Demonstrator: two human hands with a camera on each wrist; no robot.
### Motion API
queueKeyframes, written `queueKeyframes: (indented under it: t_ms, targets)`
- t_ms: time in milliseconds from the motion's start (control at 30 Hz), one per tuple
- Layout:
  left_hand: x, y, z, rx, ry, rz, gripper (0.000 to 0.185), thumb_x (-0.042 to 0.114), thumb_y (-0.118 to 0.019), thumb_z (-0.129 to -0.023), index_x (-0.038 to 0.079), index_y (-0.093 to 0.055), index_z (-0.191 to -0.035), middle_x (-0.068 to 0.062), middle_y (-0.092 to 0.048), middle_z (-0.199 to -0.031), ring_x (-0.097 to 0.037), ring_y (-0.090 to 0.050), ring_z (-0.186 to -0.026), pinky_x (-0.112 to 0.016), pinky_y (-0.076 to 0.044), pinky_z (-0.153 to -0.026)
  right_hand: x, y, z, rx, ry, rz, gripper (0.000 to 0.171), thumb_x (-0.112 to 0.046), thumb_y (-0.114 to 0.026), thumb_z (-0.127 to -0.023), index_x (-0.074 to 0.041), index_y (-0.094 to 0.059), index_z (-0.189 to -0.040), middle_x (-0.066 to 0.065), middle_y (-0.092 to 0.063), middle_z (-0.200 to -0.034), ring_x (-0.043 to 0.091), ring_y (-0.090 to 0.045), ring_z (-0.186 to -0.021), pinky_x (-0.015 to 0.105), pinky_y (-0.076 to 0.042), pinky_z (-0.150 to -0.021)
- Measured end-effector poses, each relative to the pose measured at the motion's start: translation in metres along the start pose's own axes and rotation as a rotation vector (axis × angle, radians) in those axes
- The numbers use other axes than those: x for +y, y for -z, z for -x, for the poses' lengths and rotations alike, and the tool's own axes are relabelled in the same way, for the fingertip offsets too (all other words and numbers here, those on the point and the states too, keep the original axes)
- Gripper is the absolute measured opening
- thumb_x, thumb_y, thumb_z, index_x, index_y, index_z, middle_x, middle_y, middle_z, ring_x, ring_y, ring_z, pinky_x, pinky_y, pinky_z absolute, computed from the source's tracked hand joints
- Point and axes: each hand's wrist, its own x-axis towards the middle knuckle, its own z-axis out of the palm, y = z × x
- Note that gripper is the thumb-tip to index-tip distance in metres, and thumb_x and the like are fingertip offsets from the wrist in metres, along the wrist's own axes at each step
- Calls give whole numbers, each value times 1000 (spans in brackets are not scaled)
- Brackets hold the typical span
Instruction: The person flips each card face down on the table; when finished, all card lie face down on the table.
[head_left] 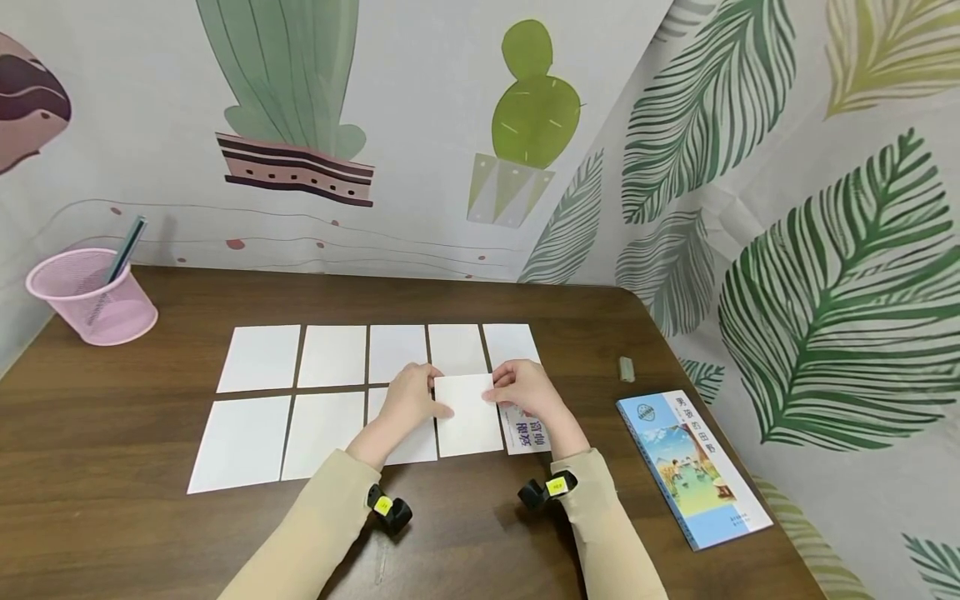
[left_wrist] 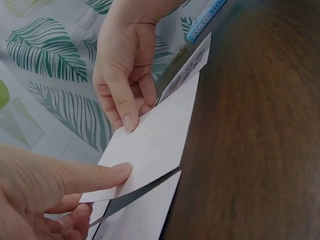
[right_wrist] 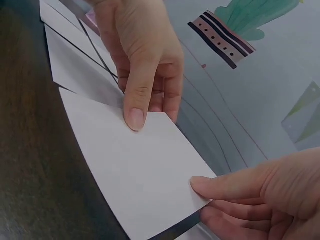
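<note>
Surface point(head_left: 150, 533): dark wood grain, smooth, faint sheen.
Cards point(head_left: 258, 358): plain white paper, matt, laid flat.
Lifted card point(head_left: 467, 412): thin white paper, matt, slightly bowed.
Book point(head_left: 693, 467): paper, glossy printed cover.
Basket point(head_left: 90, 296): pink plastic mesh.
Wall covering point(head_left: 825, 250): matt, leaf-printed, with creases.
Sleeves point(head_left: 315, 533): beige cloth.

Cards point(head_left: 330, 392) in two rows mid-table, cup point(head_left: 93, 296) far left, book point(head_left: 690, 467) right.
</note>
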Motion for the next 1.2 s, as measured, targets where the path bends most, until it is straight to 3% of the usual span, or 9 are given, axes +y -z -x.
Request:
queueKeyframes:
  t_ms: [233, 567, 733, 900, 1067, 1200]
  targets:
    - [0, -3, 0, 4, 13, -46, 58, 16, -90, -66, -5, -66, -114, -15, -59, -98, -25, -57, -87, -40, -51, -81, 1, -1, -1, 23, -12, 12, 26, -19, -82, -78, -6, -69, -96, 3, -69, -80, 11, -61, -61, 24, -39, -44]
    - [-3, -4, 0, -3, -4, -70, 56, 15, -89, -68, -3, -66, -116, -13, -60, -97, -25, -57, -86, -39, -50, -80, 0, 2, 1, 41, -31, 12, 24, -19, -82, -78, -8, -70, -96, 2, -69, -80, 11, -58, -61, 23, -40, -43]
    - [0, -5, 1, 13, -13, 2, 46, 17, -84, -76, 0, -67, -114, -10, -63, -96, -22, -57, -84, -37, -50, -78, 3, 8, 3, 67, -37, -14, 23, -13, -80, -79, -6, -70, -97, 5, -67, -79, 13, -57, -58, 24, -46, -47]
    - [7, -6, 4, -12, -58, 109, 34, 16, -77, -83, 2, -67, -111, -8, -70, -97, -21, -64, -85, -35, -52, -75, 5, 19, 5, 130, -2, 56, 26, -13, -80, -78, -3, -70, -100, 7, -69, -83, 16, -61, -69, 27, -50, -64]
    - [15, -12, 8, -56, -92, 168, 34, 13, -78, -81, 2, -67, -111, -8, -72, -100, -21, -66, -87, -32, -54, -73, 14, 32, 7, 167, 16, 131, 32, -13, -81, -77, -1, -69, -104, 11, -69, -89, 23, -61, -81, 36, -52, -74]
    - [19, -19, 9, -77, -108, 173, 41, 13, -82, -77, 2, -67, -114, -10, -70, -108, -23, -65, -93, -32, -54, -76, 26, 38, 7, 136, 40, 176, 35, -12, -82, -77, 1, -67, -106, 12, -69, -94, 24, -62, -86, 39, -54, -79]
